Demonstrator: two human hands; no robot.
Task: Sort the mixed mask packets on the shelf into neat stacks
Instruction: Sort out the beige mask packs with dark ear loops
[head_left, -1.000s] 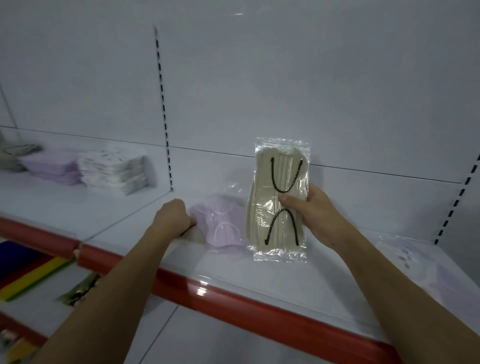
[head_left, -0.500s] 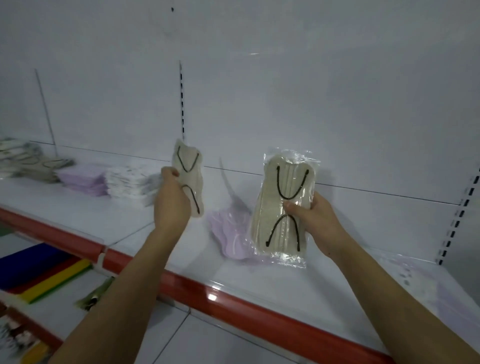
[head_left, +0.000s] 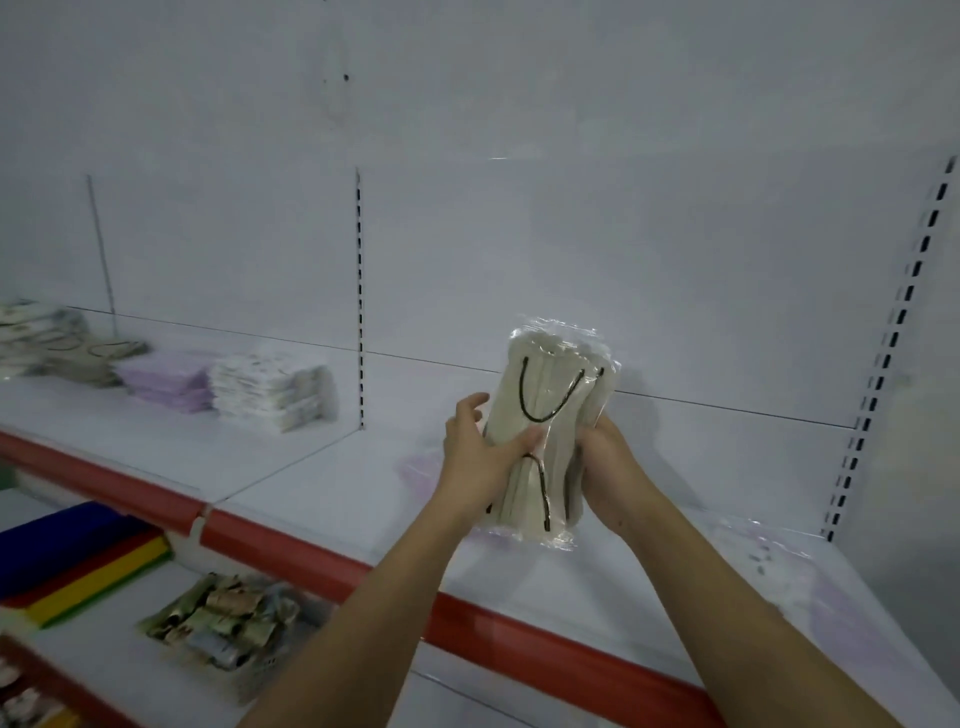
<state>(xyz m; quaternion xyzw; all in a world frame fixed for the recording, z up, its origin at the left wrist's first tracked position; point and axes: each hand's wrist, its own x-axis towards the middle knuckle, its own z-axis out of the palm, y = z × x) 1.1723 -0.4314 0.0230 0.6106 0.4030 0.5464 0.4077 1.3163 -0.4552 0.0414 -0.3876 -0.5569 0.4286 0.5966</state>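
- Beige mask packets (head_left: 550, 431), with black ear loops and clear plastic wrappers, are standing upright in the air above the white shelf (head_left: 332, 499), pressed together between both hands.
- The left hand (head_left: 480, 462) is gripping the packets' left side, its thumb lying across the front and its fingers curling behind.
- The right hand (head_left: 605, 467) is holding the right edge, its fingers wrapping round the back of the packets.
- A lilac mask packet (head_left: 418, 470) is lying flat on the shelf behind the left wrist, partly hidden.
- More clear packets (head_left: 769, 556) are lying on the shelf to the right, blurred.
- In the next bay to the left, 3 stacks are sitting side by side: a white patterned stack (head_left: 270, 389), a purple stack (head_left: 166, 382) touching it, and a beige stack (head_left: 91, 356) further left.
- A red shelf edge (head_left: 291, 545) is running along the front.
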